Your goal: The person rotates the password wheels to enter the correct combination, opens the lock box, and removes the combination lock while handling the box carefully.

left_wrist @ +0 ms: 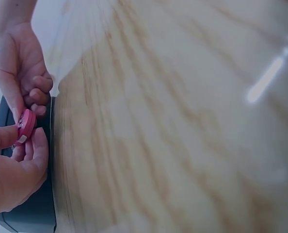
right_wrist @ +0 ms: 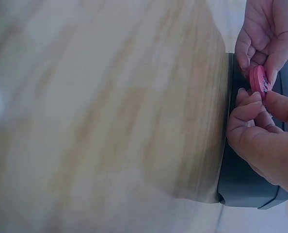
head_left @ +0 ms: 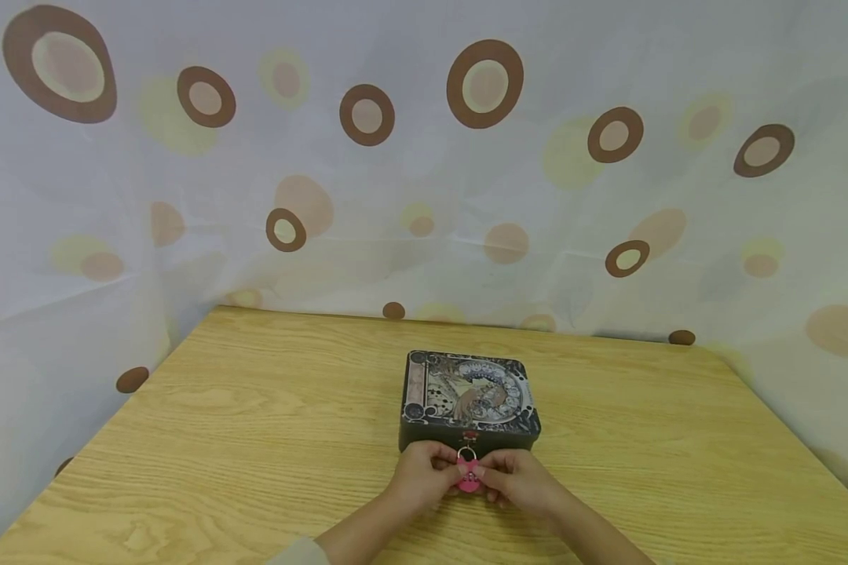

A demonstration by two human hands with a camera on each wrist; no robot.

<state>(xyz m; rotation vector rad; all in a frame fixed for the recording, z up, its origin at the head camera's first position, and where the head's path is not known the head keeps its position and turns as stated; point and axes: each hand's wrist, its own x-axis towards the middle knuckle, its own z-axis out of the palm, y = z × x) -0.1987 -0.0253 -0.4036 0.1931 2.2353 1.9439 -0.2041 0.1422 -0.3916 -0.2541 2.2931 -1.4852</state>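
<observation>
A pink combination padlock (head_left: pixel 469 477) with number dials hangs by its metal shackle at the red clasp (head_left: pixel 470 435) on the front of a dark box. The box (head_left: pixel 466 392) has a printed lid, which is down. My left hand (head_left: pixel 424 475) pinches the padlock's left side between thumb and fingers. From the other side my right hand (head_left: pixel 519 480) pinches it too, thumb near the dials. Both wrist views show the padlock (left_wrist: pixel 26 125) edge-on between the two hands, in front of the box's dark side (right_wrist: pixel 246 179). Whether the shackle is locked I cannot tell.
The box stands on a wood-grain table (head_left: pixel 268 424), towards its middle. Behind and beside the table hangs a pale sheet (head_left: pixel 424 173) printed with brown and yellow circles.
</observation>
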